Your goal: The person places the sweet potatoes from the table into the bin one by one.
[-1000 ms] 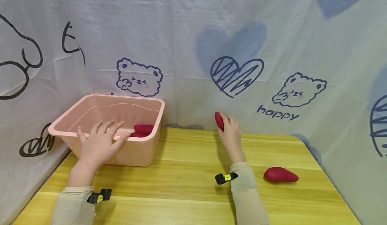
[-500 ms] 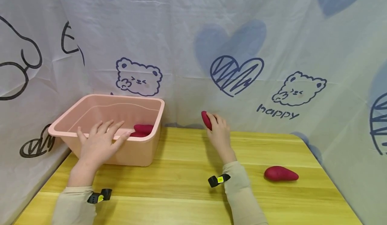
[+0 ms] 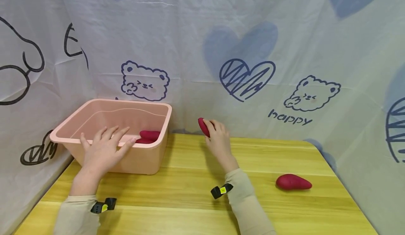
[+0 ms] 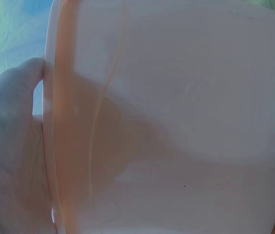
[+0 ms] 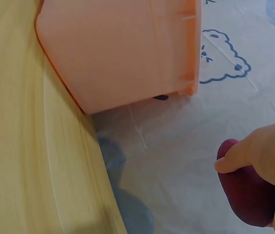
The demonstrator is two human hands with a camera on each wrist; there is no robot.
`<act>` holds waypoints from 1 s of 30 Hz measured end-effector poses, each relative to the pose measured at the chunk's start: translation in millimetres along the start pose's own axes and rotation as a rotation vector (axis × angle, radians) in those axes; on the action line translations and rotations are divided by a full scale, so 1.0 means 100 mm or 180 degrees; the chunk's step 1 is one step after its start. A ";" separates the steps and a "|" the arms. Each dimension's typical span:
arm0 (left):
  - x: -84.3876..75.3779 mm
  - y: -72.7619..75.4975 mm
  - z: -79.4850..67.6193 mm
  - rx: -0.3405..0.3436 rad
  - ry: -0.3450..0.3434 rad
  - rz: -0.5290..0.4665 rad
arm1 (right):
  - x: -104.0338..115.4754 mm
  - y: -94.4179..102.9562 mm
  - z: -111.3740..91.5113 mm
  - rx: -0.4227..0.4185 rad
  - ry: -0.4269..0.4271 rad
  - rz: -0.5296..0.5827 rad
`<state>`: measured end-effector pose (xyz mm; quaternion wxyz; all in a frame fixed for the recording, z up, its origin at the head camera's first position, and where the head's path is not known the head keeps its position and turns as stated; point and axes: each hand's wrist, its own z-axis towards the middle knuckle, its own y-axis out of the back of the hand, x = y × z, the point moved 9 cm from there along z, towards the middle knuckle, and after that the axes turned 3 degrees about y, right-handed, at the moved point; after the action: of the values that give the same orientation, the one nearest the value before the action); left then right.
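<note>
My right hand [image 3: 219,142] grips a dark red sweet potato [image 3: 203,126] above the back of the table, to the right of a pink plastic bin [image 3: 139,159]. In the right wrist view the thumb lies along the held sweet potato [image 5: 247,195], whose far side is covered by the hand. My left hand [image 3: 102,151] rests on the bin's near rim with its fingers spread. Inside the bin's right end lie two more sweet potatoes [image 3: 150,135], partly hidden by the rim. Another sweet potato [image 3: 293,182] lies on the table at the right.
The wood-grain table [image 3: 177,193] carries the bin at its back left. A pale curtain [image 3: 196,52] printed with hearts and bears hangs behind the table and along both sides.
My right hand has moved left toward the bin, carrying its sweet potato. The left hand, the bin and the sweet potato at the right have stayed put.
</note>
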<state>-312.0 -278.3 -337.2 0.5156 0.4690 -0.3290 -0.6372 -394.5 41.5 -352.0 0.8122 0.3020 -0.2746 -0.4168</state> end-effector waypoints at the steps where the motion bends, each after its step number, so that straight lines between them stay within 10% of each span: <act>1: 0.00 0.00 0.00 0.0000 0.0000 0.0001 | 0.02 -0.01 0.00 0.0012 0.0009 0.0000; 30: 0.00 -0.01 0.00 -0.0019 0.0002 0.0023 | 0.55 -0.01 0.29 -0.0001 0.0327 0.0001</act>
<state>-312.5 -278.4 -338.2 0.5195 0.4664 -0.3286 -0.6361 -387.4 -13.2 -323.1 0.8254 0.3228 -0.2325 -0.4007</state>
